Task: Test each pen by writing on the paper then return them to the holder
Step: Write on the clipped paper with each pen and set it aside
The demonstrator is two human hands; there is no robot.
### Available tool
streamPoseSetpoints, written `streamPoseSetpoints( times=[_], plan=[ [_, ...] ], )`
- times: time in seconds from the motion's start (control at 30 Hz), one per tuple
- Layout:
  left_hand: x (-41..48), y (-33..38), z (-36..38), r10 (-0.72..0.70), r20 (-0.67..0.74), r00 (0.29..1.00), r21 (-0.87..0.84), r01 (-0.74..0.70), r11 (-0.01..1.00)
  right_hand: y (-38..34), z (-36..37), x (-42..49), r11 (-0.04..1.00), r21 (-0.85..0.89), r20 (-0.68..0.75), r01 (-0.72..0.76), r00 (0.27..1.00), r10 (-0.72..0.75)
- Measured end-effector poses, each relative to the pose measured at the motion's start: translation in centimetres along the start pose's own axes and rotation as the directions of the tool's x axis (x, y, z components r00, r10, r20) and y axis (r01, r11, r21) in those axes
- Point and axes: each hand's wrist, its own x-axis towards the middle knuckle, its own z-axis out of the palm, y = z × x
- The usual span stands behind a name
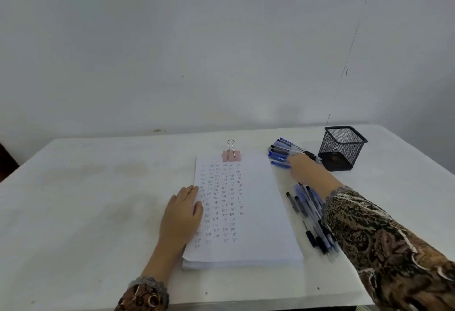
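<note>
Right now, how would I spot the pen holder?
Follow the white table to its far right corner, past the paper stack. The pen holder stands beyond the right hand: a black mesh square cup, upright among flat-lying pens.

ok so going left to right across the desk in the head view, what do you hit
left hand flat on the paper's left edge → paper stack with the pink binder clip at its top → right hand on the far pile of pens → black mesh holder
</note>
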Motion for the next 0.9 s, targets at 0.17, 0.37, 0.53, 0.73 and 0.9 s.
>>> streamPoseSetpoints(
  times=[0.17,0.37,0.53,0.73,0.9],
  plan=[
    [0.1,-0.1,0.1,-0.004,-0.012,1.0,-0.016,0.004,1.0,0.7,0.3,0.3,0.987,-0.161,-0.045,0.022,0.999,-0.029],
    [0.0,-0.2,0.2,0.003,-0.036,0.999,-0.025,-0.004,1.0,-0.3,-2.5,-0.9,0.957,0.273,-0.387,0.095,0.922,0.018],
    [0.0,-0.1,0.3,0.014,-0.054,0.998,-0.025,-0.016,1.0,-5.1,-3.8,-5.0,-0.202,0.966,-0.149,0.159,0.987,0.067],
    [0.0,-0.2,0.2,0.014,-0.046,0.999,-0.02,-0.015,1.0,-9.6,2.8,-7.3,-0.868,0.493,0.085,-0.051,0.996,-0.01],
    [0.1,-0.4,0.3,0.023,-0.056,0.998,-0.021,-0.024,0.999,-10.4,4.6,-7.3,-0.924,0.383,0.11,0.01,0.992,0.056]
  ],
)
